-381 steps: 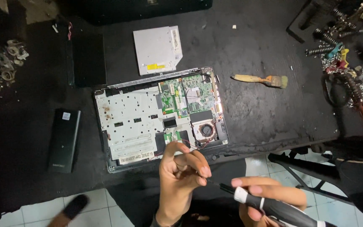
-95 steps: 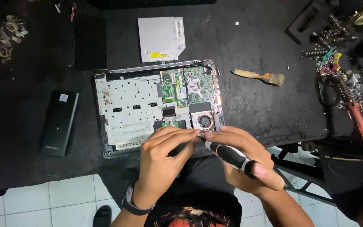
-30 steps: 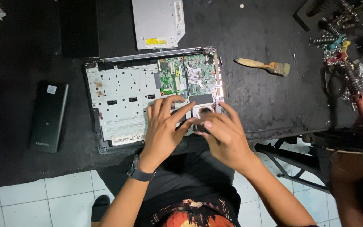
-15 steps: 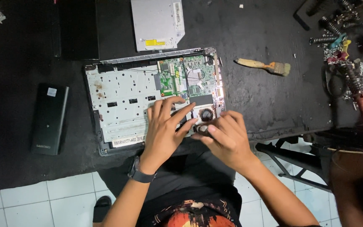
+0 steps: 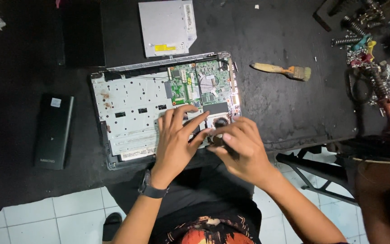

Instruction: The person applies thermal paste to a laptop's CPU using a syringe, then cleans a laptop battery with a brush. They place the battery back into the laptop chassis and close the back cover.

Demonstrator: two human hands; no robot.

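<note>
The opened laptop [image 5: 159, 108] is lying at the middle of the black table [image 5: 285, 108], and both hands are resting on its near right corner beside the round fan [image 5: 220, 122]. The left hand [image 5: 177, 140] is lying flat with fingers spread on the pale metal plate, holding nothing, while the right hand [image 5: 240, 149] is curling over something dark; what it is pinching I cannot tell. A silver disc drive [image 5: 165, 27] is lying at twelve o'clock from the laptop, a paintbrush [image 5: 283, 71] at two o'clock and a black battery pack [image 5: 53, 131] at nine o'clock.

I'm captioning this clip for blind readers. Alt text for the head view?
Both hands, left hand and right hand, press at the fan corner of an opened laptop on a black table. A paintbrush lies right.
</note>
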